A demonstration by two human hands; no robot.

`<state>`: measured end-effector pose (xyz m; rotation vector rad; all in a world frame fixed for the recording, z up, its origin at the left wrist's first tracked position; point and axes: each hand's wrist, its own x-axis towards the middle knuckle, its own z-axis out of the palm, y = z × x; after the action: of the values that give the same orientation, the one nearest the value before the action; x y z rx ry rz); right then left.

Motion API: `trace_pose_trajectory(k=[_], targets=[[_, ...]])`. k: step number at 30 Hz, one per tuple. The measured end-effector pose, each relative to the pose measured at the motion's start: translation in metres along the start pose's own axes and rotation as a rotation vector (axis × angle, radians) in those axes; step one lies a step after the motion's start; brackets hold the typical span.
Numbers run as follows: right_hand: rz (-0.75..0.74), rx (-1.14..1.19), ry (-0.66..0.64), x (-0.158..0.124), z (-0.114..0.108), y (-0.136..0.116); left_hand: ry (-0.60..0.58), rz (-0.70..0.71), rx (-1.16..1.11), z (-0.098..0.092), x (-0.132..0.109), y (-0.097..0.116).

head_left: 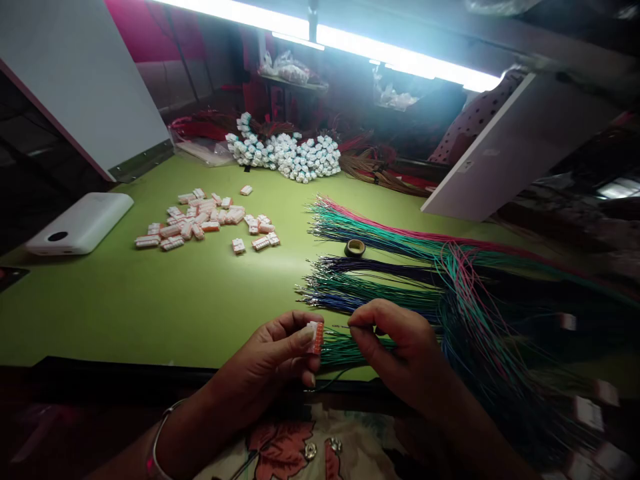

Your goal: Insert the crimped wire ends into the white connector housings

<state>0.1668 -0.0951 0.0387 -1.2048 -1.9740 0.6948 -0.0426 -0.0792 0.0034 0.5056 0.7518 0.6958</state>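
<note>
My left hand (270,353) pinches a small white connector housing with orange levers (315,337) between thumb and fingers. A short bundle of thin green wires (355,348) runs from beside that housing towards my right hand (395,347), whose fingertips are closed on the wires. The exact wire in its grip is hidden by the fingers. Long bundles of pink, teal, purple, green and blue wires (380,267) spread across the green tabletop (150,307) and fall past the table edge at the right, a few of them ending in white connectors (588,413).
Loose orange-and-white connectors (200,220) lie scattered at the table's left middle. A large heap of white connectors (283,153) with wires stands at the back. A white power bank (77,223), a roll of tape (355,248) and white angled panels (520,147) surround the work area.
</note>
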Motion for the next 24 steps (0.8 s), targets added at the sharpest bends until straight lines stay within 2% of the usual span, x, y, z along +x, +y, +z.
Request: trace_pose_trajectory(k=[7, 13, 24], targets=[[0.023, 0.047, -0.042, -0.003, 0.014, -0.002, -0.023, -0.037, -0.005, 0.003, 0.0, 0.0], [0.055, 0.073, -0.106, -0.006, 0.015, -0.001, -0.025, -0.052, 0.003, 0.003, 0.001, -0.001], [0.154, 0.128, -0.147, -0.007, 0.018, -0.001, -0.002, 0.012, 0.044, 0.001, 0.0, -0.005]])
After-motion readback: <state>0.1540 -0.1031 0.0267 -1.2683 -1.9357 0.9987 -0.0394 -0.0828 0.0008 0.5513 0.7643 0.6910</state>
